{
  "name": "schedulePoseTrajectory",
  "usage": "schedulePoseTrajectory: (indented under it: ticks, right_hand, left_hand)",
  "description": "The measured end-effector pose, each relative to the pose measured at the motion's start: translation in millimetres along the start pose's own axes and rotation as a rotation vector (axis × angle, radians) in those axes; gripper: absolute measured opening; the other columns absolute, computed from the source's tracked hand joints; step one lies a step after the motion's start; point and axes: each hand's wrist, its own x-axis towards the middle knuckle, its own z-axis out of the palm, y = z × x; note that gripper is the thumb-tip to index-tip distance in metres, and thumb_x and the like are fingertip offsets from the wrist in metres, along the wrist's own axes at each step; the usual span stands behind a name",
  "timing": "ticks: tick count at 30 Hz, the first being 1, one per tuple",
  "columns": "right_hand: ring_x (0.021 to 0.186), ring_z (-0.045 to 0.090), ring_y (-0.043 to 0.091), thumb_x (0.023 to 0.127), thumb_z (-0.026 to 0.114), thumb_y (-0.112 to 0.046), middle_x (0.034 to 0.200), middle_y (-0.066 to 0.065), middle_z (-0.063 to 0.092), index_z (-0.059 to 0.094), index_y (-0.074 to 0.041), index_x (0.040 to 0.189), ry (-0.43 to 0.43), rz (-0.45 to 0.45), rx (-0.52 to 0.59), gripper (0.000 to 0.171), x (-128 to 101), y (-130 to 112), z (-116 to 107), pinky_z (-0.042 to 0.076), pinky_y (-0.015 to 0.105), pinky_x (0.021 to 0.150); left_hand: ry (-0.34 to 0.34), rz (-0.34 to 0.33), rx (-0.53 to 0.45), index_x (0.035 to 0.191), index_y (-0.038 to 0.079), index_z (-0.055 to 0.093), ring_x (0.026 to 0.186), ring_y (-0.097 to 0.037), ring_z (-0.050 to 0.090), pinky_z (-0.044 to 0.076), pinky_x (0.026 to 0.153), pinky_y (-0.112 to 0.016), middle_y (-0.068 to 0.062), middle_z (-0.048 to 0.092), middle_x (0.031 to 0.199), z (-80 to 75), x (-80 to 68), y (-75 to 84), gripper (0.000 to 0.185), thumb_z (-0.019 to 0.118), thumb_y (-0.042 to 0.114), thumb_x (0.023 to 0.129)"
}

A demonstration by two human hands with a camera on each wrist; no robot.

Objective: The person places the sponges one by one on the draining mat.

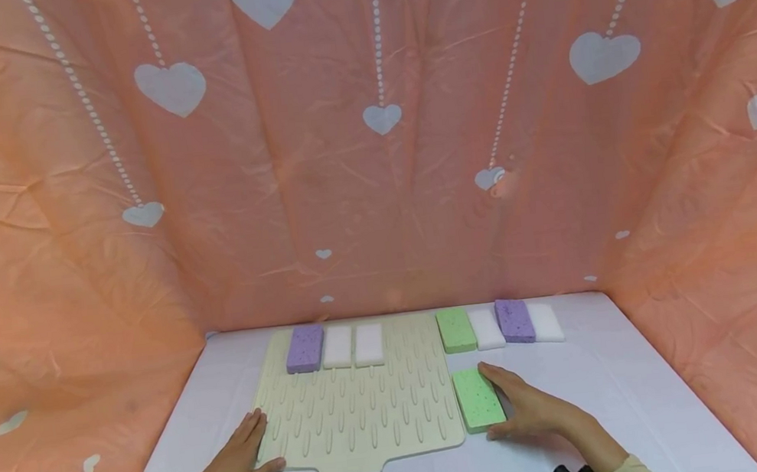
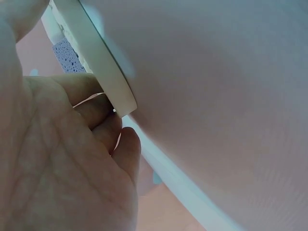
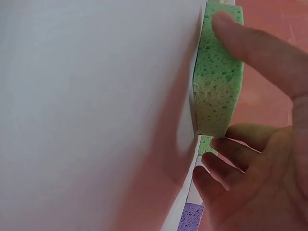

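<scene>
Thumb and fingertips of the right hand [image 1: 534,408] are pinching the near green sponge [image 1: 479,401] from opposite ends as it is lying on the white tabletop [image 1: 647,415], just beside the ridged beige board [image 1: 363,453]. The left hand [image 1: 233,467] is touching the board's near left corner, thumb apart from its fingers. Beyond, a purple sponge [image 1: 305,349] and two white blocks [image 1: 352,347] are resting on the board.

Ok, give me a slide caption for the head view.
Left hand rests against a cream ridged board, right hand holds a green sponge beside it, seven more blocks lined up behind.
</scene>
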Motion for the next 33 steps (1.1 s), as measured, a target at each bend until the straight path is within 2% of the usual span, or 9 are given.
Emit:
schedulePoseTrajectory:
  ticks: [8, 12, 15, 16, 17, 19, 20, 24, 33]
  right_hand:
    - [0.154, 0.028, 0.058, 0.079, 0.098, -0.032, 0.167, 0.035, 0.031, 0.027, 0.012, 0.163, -0.012, -0.011, 0.018, 0.119, 2, -2, 0, 0.026, 0.071, 0.122]
    - [0.153, 0.03, 0.058, 0.079, 0.098, -0.033, 0.166, 0.036, 0.034, 0.028, 0.011, 0.163, -0.02, 0.002, 0.019, 0.118, 2, -2, -1, 0.027, 0.071, 0.121]
    - [0.153, 0.032, 0.056, 0.08, 0.097, -0.034, 0.165, 0.034, 0.035, 0.029, 0.011, 0.163, -0.016, 0.001, 0.01, 0.116, 2, -1, -1, 0.029, 0.07, 0.121]
    - [0.153, 0.033, 0.055, 0.08, 0.097, -0.034, 0.164, 0.034, 0.036, 0.03, 0.011, 0.163, -0.013, -0.003, 0.006, 0.116, 2, -1, -1, 0.03, 0.07, 0.121]
    - [0.153, 0.034, 0.054, 0.08, 0.097, -0.034, 0.164, 0.033, 0.037, 0.031, 0.011, 0.162, -0.01, -0.007, -0.001, 0.115, 2, 0, -1, 0.031, 0.069, 0.121]
    - [0.153, 0.035, 0.053, 0.08, 0.097, -0.035, 0.164, 0.033, 0.038, 0.032, 0.01, 0.162, -0.004, -0.013, -0.009, 0.114, 2, 0, 0, 0.032, 0.069, 0.12]
    - [0.152, 0.036, 0.053, 0.08, 0.097, -0.035, 0.163, 0.032, 0.038, 0.033, 0.01, 0.162, -0.001, -0.015, -0.012, 0.114, 2, 0, 0, 0.032, 0.068, 0.12]
    - [0.151, 0.037, 0.052, 0.079, 0.098, -0.035, 0.162, 0.031, 0.04, 0.035, 0.01, 0.161, 0.008, -0.017, -0.019, 0.113, 3, 0, 1, 0.033, 0.068, 0.12]
    - [0.15, 0.039, 0.053, 0.077, 0.099, -0.034, 0.161, 0.032, 0.041, 0.037, 0.011, 0.159, 0.025, -0.02, -0.019, 0.113, 4, -1, 1, 0.033, 0.068, 0.12]
  left_hand:
    - [-0.01, -0.004, 0.0, 0.155, -0.019, 0.038, 0.155, -0.059, 0.024, 0.028, 0.121, -0.069, -0.039, 0.03, 0.166, 0.4, 1.8, -1.9, 0.101, 0.078, 0.051, 0.095]
    - [0.018, 0.022, -0.019, 0.155, -0.02, 0.038, 0.154, -0.06, 0.024, 0.028, 0.12, -0.07, -0.04, 0.032, 0.164, 4.4, 1.8, -7.6, 0.101, 0.077, 0.053, 0.095]
    - [0.056, 0.052, -0.043, 0.154, -0.02, 0.038, 0.153, -0.06, 0.025, 0.021, 0.13, -0.053, -0.041, 0.033, 0.163, 9.0, 1.3, -13.4, 0.102, 0.075, 0.055, 0.096]
    - [0.069, 0.064, -0.035, 0.153, -0.02, 0.039, 0.152, -0.06, 0.027, 0.022, 0.13, -0.053, -0.042, 0.034, 0.162, 10.1, 1.2, -14.8, 0.101, 0.075, 0.055, 0.096]
    - [0.072, 0.066, -0.048, 0.154, -0.019, 0.038, 0.152, -0.06, 0.026, 0.016, 0.132, -0.044, -0.042, 0.033, 0.162, 11.1, 0.8, -15.6, 0.101, 0.075, 0.055, 0.096]
    - [0.074, 0.064, -0.039, 0.154, -0.019, 0.039, 0.152, -0.06, 0.026, 0.016, 0.132, -0.044, -0.041, 0.033, 0.162, 11.2, 0.8, -15.7, 0.101, 0.075, 0.055, 0.096]
    - [0.072, 0.062, -0.024, 0.154, -0.019, 0.039, 0.152, -0.06, 0.027, 0.023, 0.13, -0.053, -0.041, 0.034, 0.162, 10.3, 0.9, -14.6, 0.101, 0.075, 0.056, 0.096]
    - [0.033, 0.026, -0.013, 0.154, -0.019, 0.039, 0.154, -0.06, 0.025, 0.03, 0.119, -0.071, -0.04, 0.032, 0.164, 6.2, 1.3, -9.1, 0.101, 0.077, 0.054, 0.095]
    - [0.01, -0.006, -0.019, 0.155, -0.019, 0.038, 0.155, -0.059, 0.025, 0.03, 0.123, -0.067, -0.039, 0.031, 0.165, 4.3, 1.0, -4.5, 0.1, 0.079, 0.05, 0.094]
